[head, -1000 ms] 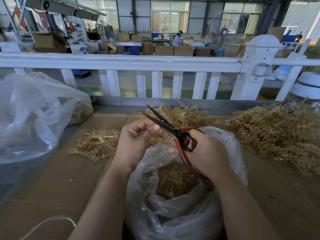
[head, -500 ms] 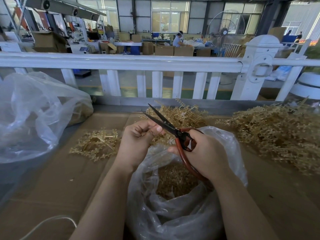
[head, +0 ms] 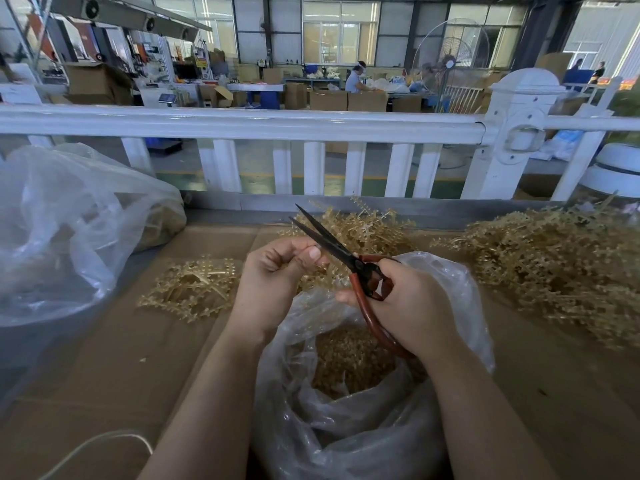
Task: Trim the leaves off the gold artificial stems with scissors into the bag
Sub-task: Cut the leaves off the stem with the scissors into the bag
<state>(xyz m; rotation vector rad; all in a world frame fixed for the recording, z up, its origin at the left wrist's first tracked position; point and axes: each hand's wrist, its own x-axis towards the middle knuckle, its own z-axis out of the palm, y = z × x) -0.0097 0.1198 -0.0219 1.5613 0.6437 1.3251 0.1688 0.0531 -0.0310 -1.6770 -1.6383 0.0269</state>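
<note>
My right hand (head: 412, 306) grips the red handles of black-bladed scissors (head: 332, 245), blades slightly apart and pointing up-left. My left hand (head: 277, 275) pinches a thin gold stem against the lower blade; the stem is mostly hidden by my fingers. Both hands hover over a clear plastic bag (head: 363, 420) holding a heap of gold cut leaves (head: 349, 362). Gold stems lie in piles behind my hands (head: 367, 230), at the right (head: 554, 268) and at the left (head: 197, 289).
Cardboard (head: 104, 368) covers the tabletop. A large crumpled clear bag (head: 65, 230) sits at the left. A white railing (head: 242, 123) runs along the table's far edge. A white cord (head: 100, 441) lies at the near left.
The scissor blades have closed a little toward each other at my left thumb. Both hands stay in nearly the same place over the bag.
</note>
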